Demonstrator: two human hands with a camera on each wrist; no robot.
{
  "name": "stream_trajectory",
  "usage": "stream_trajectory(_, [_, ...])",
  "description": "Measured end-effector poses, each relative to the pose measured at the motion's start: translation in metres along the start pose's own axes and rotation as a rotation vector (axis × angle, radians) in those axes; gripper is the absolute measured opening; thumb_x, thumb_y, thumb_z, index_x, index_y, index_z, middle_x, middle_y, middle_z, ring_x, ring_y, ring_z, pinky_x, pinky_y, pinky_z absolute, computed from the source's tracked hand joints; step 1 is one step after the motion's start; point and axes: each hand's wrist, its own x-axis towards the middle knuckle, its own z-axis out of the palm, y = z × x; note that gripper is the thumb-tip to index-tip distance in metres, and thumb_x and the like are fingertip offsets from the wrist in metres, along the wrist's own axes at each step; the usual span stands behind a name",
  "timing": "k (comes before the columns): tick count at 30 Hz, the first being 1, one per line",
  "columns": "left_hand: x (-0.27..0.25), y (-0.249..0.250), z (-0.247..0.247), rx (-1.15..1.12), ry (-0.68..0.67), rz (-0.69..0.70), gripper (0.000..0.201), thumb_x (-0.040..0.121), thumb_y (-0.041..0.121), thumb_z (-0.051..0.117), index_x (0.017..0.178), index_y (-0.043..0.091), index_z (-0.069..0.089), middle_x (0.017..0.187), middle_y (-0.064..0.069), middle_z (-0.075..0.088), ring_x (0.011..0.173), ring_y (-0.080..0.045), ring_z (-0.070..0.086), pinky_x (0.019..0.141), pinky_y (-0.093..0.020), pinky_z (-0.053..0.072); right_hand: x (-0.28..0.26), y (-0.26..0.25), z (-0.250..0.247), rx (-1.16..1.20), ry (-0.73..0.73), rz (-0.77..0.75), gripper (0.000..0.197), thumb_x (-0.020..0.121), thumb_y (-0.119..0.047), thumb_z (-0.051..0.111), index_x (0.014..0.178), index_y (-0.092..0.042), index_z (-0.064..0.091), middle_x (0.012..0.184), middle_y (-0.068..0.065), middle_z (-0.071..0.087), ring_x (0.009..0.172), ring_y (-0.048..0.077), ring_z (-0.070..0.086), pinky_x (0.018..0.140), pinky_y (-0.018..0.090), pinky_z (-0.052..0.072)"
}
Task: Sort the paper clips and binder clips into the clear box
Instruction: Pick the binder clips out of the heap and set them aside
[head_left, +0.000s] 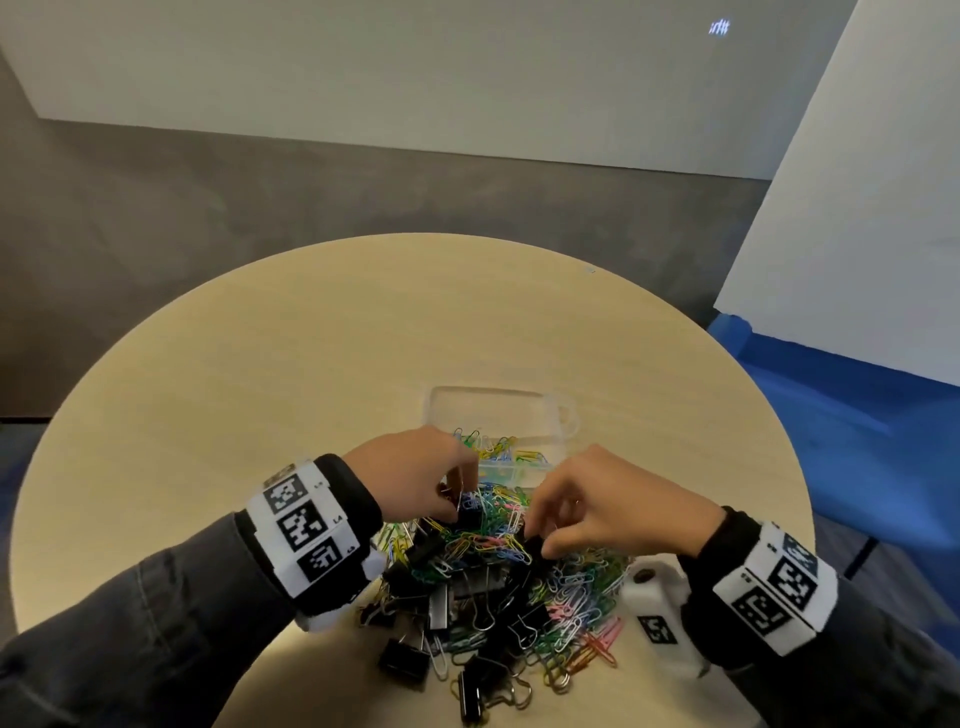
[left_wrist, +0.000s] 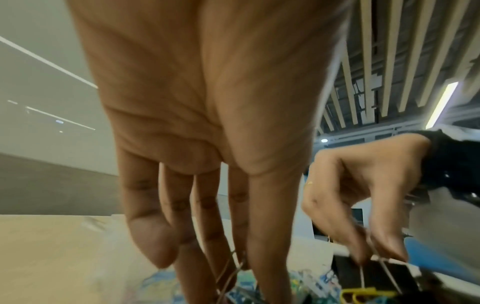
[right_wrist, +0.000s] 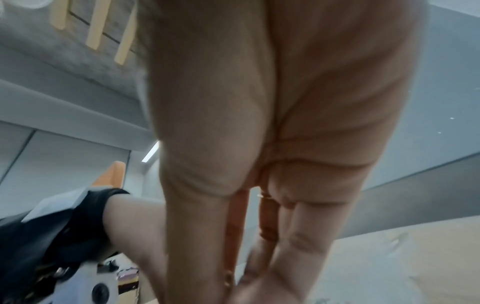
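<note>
A heap of coloured paper clips (head_left: 524, 525) and black binder clips (head_left: 402, 662) lies at the near side of the round table. Just beyond it stands the clear box (head_left: 519, 475), open, with several paper clips inside. My left hand (head_left: 460, 501) reaches down at the heap's far left and pinches a small black binder clip (head_left: 468, 512); thin wire handles show between its fingertips (left_wrist: 241, 265). My right hand (head_left: 535, 538) pinches another black binder clip (left_wrist: 376, 273) by its wire handles at the heap's middle. The right wrist view shows only my palm and fingers (right_wrist: 241, 279), blurred.
The box's clear lid (head_left: 498, 410) lies flat behind it. The wooden table (head_left: 260, 374) stretches bare to the left and far side. A white panel (head_left: 857, 234) and blue floor mat (head_left: 857, 415) stand to the right beyond the table edge.
</note>
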Motion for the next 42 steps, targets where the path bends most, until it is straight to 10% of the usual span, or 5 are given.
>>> stream_trajectory(8, [0.003, -0.004, -0.001, -0.027, 0.040, 0.033, 0.016, 0.088, 0.015, 0.066, 0.103, 0.018, 0.070, 0.102, 0.004, 0.071, 0.077, -0.004, 0.054, 0.074, -0.017, 0.043, -0.004, 0.017, -0.021, 0.400, 0.213, 0.030, 0.009, 0.085, -0.007, 0.070, 0.092, -0.003, 0.074, 0.074, 0.009, 0.075, 0.068, 0.018, 0.072, 0.067, 0.023, 0.056])
stream_trajectory(14, [0.005, -0.003, -0.002, -0.046, 0.082, 0.055, 0.016, 0.086, 0.013, 0.068, 0.101, 0.017, 0.070, 0.096, 0.002, 0.073, 0.072, -0.005, 0.055, 0.061, -0.005, 0.035, -0.010, 0.049, -0.042, 0.189, 0.511, 0.260, 0.008, 0.083, -0.005, 0.071, 0.081, -0.012, 0.073, 0.068, 0.003, 0.074, 0.060, 0.015, 0.072, 0.065, 0.022, 0.057])
stream_trajectory(21, [0.001, -0.002, -0.011, -0.046, 0.155, 0.067, 0.014, 0.084, 0.027, 0.071, 0.097, 0.025, 0.070, 0.087, 0.013, 0.073, 0.080, 0.001, 0.064, 0.075, -0.026, 0.054, -0.010, 0.080, -0.045, 0.151, 0.467, 0.463, 0.010, 0.081, -0.003, 0.071, 0.079, -0.013, 0.072, 0.073, 0.008, 0.075, 0.063, 0.015, 0.073, 0.075, 0.028, 0.058])
stream_trajectory(28, [0.001, 0.000, -0.014, -0.056, 0.243, 0.121, 0.015, 0.090, 0.029, 0.063, 0.104, 0.028, 0.068, 0.093, 0.017, 0.070, 0.086, 0.003, 0.062, 0.069, -0.012, 0.044, -0.008, 0.074, -0.043, -0.134, 0.475, 0.475, 0.017, 0.087, -0.027, 0.068, 0.104, -0.024, 0.067, 0.105, -0.001, 0.065, 0.086, 0.013, 0.062, 0.077, 0.027, 0.047])
stream_trajectory(42, [0.000, 0.005, -0.014, -0.328, 0.315, 0.192, 0.020, 0.094, 0.018, 0.057, 0.110, 0.016, 0.070, 0.102, 0.004, 0.070, 0.083, -0.006, 0.066, 0.074, -0.020, 0.053, -0.006, 0.008, -0.021, 0.024, 0.306, 0.119, 0.020, 0.085, -0.042, 0.066, 0.103, -0.034, 0.067, 0.101, -0.016, 0.069, 0.087, -0.003, 0.065, 0.070, 0.015, 0.048])
